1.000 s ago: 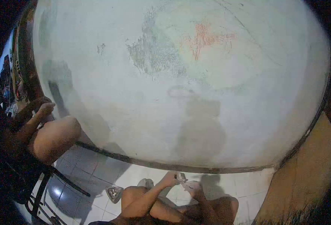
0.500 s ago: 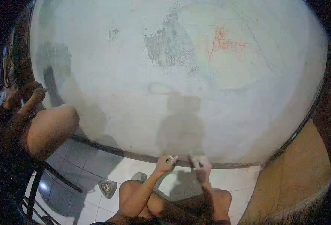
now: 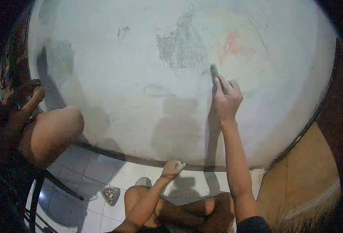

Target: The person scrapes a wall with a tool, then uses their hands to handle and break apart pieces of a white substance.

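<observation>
From the head view, a broad pale wall (image 3: 140, 97) fills most of what I can see, its plaster scuffed with a grey-green rubbed patch (image 3: 181, 48) and, just to the right of it, a faint red smear (image 3: 231, 44). A dark skirting strip (image 3: 140, 160) runs along the bottom of the wall where it meets the white floor tiles (image 3: 101, 171). On the left sits a second person on a dark metal-framed chair (image 3: 43, 186), one bare knee (image 3: 56, 130) raised and a hand (image 3: 37, 93) lifted near the wall's edge; that knee hides part of the lower wall. On the tiles lie two small things, a grey sandal-like object (image 3: 111, 194) and a paler one (image 3: 144, 181) partly hidden behind the worker's own knee. To the right stands a brown wooden panel (image 3: 315, 171). The right hand (image 3: 226, 97) is raised on an outstretched arm, fingers curled round a single short dark stick (image 3: 214, 72) whose tip presses against the wall between the grey-green patch and the red smear. The left hand (image 3: 172, 169) is low, near the skirting, closed into a loose fist around something small and pale that I cannot make out. The arm throws one long shadow down the wall.
</observation>
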A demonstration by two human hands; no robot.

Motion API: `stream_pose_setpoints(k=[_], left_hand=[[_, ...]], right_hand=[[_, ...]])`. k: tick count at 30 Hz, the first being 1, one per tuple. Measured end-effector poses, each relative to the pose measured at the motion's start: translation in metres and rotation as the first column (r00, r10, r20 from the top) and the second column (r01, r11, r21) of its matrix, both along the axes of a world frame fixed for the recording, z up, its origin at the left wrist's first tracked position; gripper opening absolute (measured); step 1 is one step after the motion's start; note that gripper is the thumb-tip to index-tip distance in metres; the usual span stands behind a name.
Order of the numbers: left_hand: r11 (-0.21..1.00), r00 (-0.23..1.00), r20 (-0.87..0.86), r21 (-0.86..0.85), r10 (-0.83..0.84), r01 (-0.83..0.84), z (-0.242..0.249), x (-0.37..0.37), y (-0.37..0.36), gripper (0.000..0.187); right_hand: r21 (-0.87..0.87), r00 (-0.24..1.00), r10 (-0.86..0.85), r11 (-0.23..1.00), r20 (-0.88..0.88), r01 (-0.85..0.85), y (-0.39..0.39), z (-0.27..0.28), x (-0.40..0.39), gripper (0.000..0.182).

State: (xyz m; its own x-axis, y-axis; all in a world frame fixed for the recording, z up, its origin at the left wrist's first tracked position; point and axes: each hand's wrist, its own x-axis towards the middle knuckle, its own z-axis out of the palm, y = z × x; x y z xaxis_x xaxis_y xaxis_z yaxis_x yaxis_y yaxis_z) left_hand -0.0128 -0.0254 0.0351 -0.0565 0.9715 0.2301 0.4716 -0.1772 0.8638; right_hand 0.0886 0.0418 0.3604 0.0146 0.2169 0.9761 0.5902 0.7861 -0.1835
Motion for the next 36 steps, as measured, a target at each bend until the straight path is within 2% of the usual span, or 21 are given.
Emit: stream_pose_setpoints(k=[1,3,5,7,9,10,12,13,14,16,20,22,23,24,26,29,33,35,36], left_hand=[[1.000,1.000,0.002,0.003,-0.001,0.001,0.001,0.001,0.000,0.044],[0.997,0.994,-0.107,-0.073,0.017,-0.025,0.004,0.005,-0.001,0.041],[0.998,0.993,-0.112,-0.052,0.023,-0.029,0.003,0.006,-0.005,0.040],[0.999,0.993,-0.116,-0.034,0.027,-0.031,-0.003,0.006,-0.005,0.038],[0.998,0.972,-0.228,0.015,-0.057,0.062,-0.013,0.004,-0.003,0.033],[0.998,0.971,-0.232,0.007,-0.058,0.061,-0.011,0.002,-0.008,0.033],[0.995,0.997,0.005,0.067,-0.073,0.073,-0.002,0.000,-0.023,0.029],[0.966,0.997,-0.037,0.248,-0.064,0.071,-0.001,-0.003,-0.028,0.026],[0.967,0.997,-0.037,0.247,-0.063,0.070,-0.003,-0.003,-0.025,0.026],[0.996,0.967,-0.251,0.072,-0.041,0.061,-0.006,-0.001,-0.015,0.030],[0.999,0.951,-0.305,-0.015,-0.045,0.042,0.003,0.002,-0.008,0.035],[0.991,0.952,-0.286,-0.104,-0.111,0.084,0.011,0.001,-0.010,0.037],[0.994,0.959,-0.272,0.040,-0.086,0.100,-0.002,-0.001,-0.006,0.037],[0.994,0.958,-0.275,0.042,-0.085,0.100,-0.013,0.001,-0.003,0.037],[0.961,0.974,-0.214,0.247,-0.069,0.122,-0.018,-0.001,-0.006,0.034],[0.972,0.956,-0.288,0.202,-0.061,0.123,-0.021,-0.001,-0.010,0.027],[0.987,0.978,-0.207,0.146,-0.037,0.068,-0.022,0.001,-0.015,0.024],[0.982,0.969,-0.247,0.185,0.001,0.046,-0.028,-0.001,-0.011,0.032],[0.982,0.970,-0.244,0.185,0.002,0.044,-0.025,-0.002,-0.012,0.032]], right_hand=[[0.063,0.999,0.007,0.998,0.032,-0.009,0.006,0.002,-0.003,0.014],[0.120,0.999,-0.001,0.993,0.041,-0.004,0.020,-0.001,-0.006,0.013],[0.221,0.999,0.009,0.975,0.037,-0.017,0.024,-0.003,-0.011,0.009],[0.192,0.998,-0.014,0.981,0.057,0.002,0.023,-0.010,-0.010,0.014],[0.156,0.996,-0.036,0.988,0.079,0.024,0.020,-0.019,-0.007,0.019],[0.165,0.996,-0.035,0.986,0.083,0.021,0.021,-0.028,-0.003,0.023],[0.172,0.995,-0.041,0.985,0.096,0.023,0.021,-0.043,0.004,0.026],[0.171,0.994,-0.049,0.985,0.096,0.032,0.025,-0.054,0.009,0.029],[0.171,0.994,-0.054,0.984,0.094,0.037,0.028,-0.062,0.011,0.032],[0.208,0.994,-0.059,0.977,0.090,0.039,0.028,-0.072,0.014,0.032],[0.260,0.992,-0.070,0.965,0.105,0.041,0.031,-0.070,0.012,0.028],[0.315,0.988,-0.091,0.948,0.124,0.048,0.031,-0.054,0.006,0.027],[0.360,0.983,-0.108,0.932,0.149,0.048,0.030,-0.044,0.002,0.026],[0.361,0.983,-0.108,0.931,0.146,0.049,0.030,-0.031,-0.004,0.026],[0.292,0.994,-0.022,0.956,0.106,-0.009,0.035,-0.012,-0.015,0.025],[0.367,0.991,-0.021,0.930,0.135,-0.030,0.044,0.000,-0.023,0.025],[0.292,0.995,-0.003,0.956,0.097,-0.025,0.035,-0.037,-0.006,0.025],[0.238,0.969,-0.142,0.967,0.200,0.092,0.030,-0.069,0.015,0.026],[0.144,0.979,-0.097,0.987,0.179,0.072,0.033,-0.093,0.027,0.023]])
